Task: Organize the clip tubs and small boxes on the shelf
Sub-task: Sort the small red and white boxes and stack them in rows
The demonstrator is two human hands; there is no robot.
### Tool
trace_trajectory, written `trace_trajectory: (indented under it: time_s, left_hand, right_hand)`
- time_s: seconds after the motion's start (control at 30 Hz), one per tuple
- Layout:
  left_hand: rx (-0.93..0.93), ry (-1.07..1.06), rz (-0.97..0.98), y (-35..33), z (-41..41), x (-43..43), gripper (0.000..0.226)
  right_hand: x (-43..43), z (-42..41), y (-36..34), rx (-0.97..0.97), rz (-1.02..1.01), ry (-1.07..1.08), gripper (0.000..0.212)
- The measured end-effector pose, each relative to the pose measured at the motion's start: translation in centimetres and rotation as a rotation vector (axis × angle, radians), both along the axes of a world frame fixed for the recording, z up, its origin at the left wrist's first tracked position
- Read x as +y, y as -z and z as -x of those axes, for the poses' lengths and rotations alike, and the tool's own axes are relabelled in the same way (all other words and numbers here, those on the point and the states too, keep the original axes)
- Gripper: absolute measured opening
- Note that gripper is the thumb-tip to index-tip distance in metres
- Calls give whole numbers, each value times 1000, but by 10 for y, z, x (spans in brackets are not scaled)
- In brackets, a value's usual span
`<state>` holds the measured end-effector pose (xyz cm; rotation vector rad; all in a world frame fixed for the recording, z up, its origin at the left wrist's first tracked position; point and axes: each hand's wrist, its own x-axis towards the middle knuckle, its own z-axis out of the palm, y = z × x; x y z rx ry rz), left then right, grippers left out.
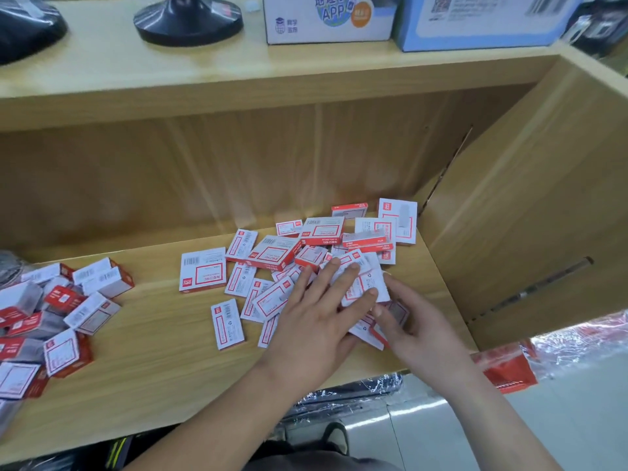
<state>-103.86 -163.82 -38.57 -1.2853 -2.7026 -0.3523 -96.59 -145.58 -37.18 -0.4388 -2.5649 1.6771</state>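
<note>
Several small red-and-white boxes lie scattered on the wooden shelf (153, 351). One loose spread (272, 266) fills the right half, and a second heap (57, 317) sits at the left edge. My left hand (312, 321) lies flat with straight fingers on top of a few boxes in the right spread. My right hand (414, 328) is beside it, thumb and fingers holding the edge of a white box (365, 283) between the two hands. A larger white box (203, 269) lies apart in the middle.
The shelf's right side panel (530, 212) and back wall (238, 171) close in the compartment. On the shelf above stand black round bases (188, 22) and printed cartons (329, 18). Plastic-wrapped red packs (509, 368) sit lower right. The floor shows below.
</note>
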Motion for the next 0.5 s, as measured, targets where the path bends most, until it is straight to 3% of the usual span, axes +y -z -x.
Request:
trace_trajectory:
  time_s: [0.2,0.5]
  left_hand:
    - [-21,-75,7,-5,-3,-20,58]
    - [-84,-256,-8,-13,-12,-29,60]
  right_hand:
    - [-18,-1,-9,-9,-78,-83,52]
    - [-26,4,6,8,-40,-201,80]
